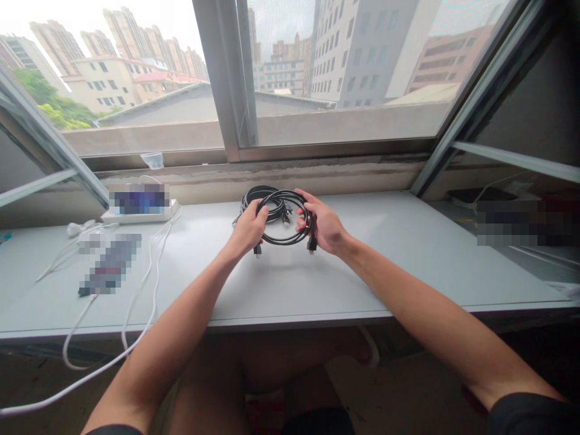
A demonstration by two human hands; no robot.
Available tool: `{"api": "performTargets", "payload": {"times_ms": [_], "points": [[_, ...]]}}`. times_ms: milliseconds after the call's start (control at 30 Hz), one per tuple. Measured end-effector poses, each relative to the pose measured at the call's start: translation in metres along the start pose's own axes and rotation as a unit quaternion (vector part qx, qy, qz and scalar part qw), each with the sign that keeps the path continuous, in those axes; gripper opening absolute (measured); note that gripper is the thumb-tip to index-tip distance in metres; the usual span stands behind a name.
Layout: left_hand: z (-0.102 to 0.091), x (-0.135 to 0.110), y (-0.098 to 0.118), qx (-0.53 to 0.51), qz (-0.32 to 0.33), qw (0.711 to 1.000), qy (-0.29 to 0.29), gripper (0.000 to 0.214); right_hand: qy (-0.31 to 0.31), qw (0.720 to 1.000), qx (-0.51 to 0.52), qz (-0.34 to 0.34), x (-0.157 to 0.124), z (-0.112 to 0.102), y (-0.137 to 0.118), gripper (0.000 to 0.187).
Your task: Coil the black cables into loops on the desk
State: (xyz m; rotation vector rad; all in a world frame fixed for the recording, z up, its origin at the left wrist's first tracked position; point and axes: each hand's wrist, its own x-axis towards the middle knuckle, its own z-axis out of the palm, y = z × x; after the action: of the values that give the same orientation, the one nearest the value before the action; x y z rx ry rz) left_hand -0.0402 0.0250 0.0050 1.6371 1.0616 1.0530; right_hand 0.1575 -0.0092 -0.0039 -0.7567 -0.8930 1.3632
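Note:
A coiled black cable [286, 242] is held up above the white table between my two hands. My left hand [252, 225] grips the left side of the loop, thumb on top, with one dark plug hanging below it. On the right side, my right hand [322, 221] has its fingers curled round the coil, and another black plug [312, 243] hangs beside the palm. Behind the loop, a second coil of black cable [254, 194] lies on the table, partly hidden by my left hand and the held coil.
On the left of the white table [290, 296] are a white power strip [136, 215], a blurred-out dark device [110, 264] and white cords [151, 266] running over the front edge. A clear plastic cup [153, 160] sits on the window sill. Metal frame posts stand at both sides.

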Motion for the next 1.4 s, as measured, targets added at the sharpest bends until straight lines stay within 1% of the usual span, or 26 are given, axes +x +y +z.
{"api": "performTargets", "payload": {"times_ms": [100,167,233,267,333,467,533,633,700,800,900,1000,1067,1133,1267,1333,1400], "points": [[-0.004,-0.001,0.007,-0.063,0.002,0.998,-0.015,0.052,-0.005,1.000,0.004,-0.020,0.001,-0.002,0.000,0.044],[-0.009,-0.001,0.013,-0.153,-0.026,0.986,-0.057,0.057,0.007,0.999,-0.015,-0.031,0.002,-0.004,-0.002,0.040],[-0.014,-0.001,0.017,-0.217,-0.045,0.970,-0.098,0.058,0.019,0.999,-0.033,-0.038,0.004,-0.007,-0.003,0.040],[-0.016,-0.001,0.018,-0.231,-0.046,0.965,-0.111,0.057,0.023,0.998,-0.038,-0.039,0.004,-0.008,-0.004,0.041],[-0.018,0.000,0.019,-0.234,-0.035,0.964,-0.118,0.052,0.023,0.998,-0.041,-0.039,0.005,-0.010,-0.006,0.041],[-0.016,0.003,0.015,-0.214,-0.027,0.973,-0.086,0.045,0.018,0.999,-0.037,-0.031,0.005,-0.011,-0.008,0.043],[-0.014,0.004,0.013,-0.208,-0.037,0.976,-0.056,0.049,0.010,0.999,-0.038,-0.025,0.004,-0.011,-0.010,0.047],[-0.011,0.003,0.011,-0.196,-0.049,0.979,-0.018,0.060,0.000,0.999,-0.042,-0.024,0.002,-0.011,-0.011,0.052],[-0.010,0.002,0.011,-0.169,-0.047,0.985,-0.002,0.063,0.000,0.999,-0.039,-0.032,0.002,-0.011,-0.011,0.050],[-0.007,0.000,0.010,-0.111,-0.026,0.993,0.023,0.060,0.004,0.998,-0.039,-0.051,0.003,-0.011,-0.007,0.042],[-0.002,-0.002,0.008,-0.058,0.014,0.998,0.022,0.056,0.005,0.996,-0.053,-0.065,0.004,-0.009,-0.003,0.038],[0.006,-0.004,0.007,-0.037,0.038,0.999,0.005,0.039,0.003,0.995,-0.073,-0.067,0.003,-0.007,0.001,0.036],[0.011,-0.005,0.008,-0.062,0.031,0.998,-0.005,0.029,0.002,0.995,-0.081,-0.061,0.003,-0.006,0.002,0.035],[0.013,-0.007,0.009,-0.127,0.006,0.992,-0.014,0.026,-0.005,0.995,-0.084,-0.048,0.003,-0.006,0.003,0.033],[0.008,-0.006,0.014,-0.281,-0.057,0.958,-0.012,0.030,-0.041,0.996,-0.080,-0.001,0.003,-0.006,0.005,0.033],[0.004,-0.004,0.015,-0.319,-0.071,0.945,-0.004,0.031,-0.057,0.996,-0.066,0.013,0.002,-0.005,0.006,0.031],[0.001,-0.003,0.015,-0.324,-0.072,0.943,-0.002,0.030,-0.068,0.997,-0.045,0.014,0.002,-0.003,0.006,0.028]]}}
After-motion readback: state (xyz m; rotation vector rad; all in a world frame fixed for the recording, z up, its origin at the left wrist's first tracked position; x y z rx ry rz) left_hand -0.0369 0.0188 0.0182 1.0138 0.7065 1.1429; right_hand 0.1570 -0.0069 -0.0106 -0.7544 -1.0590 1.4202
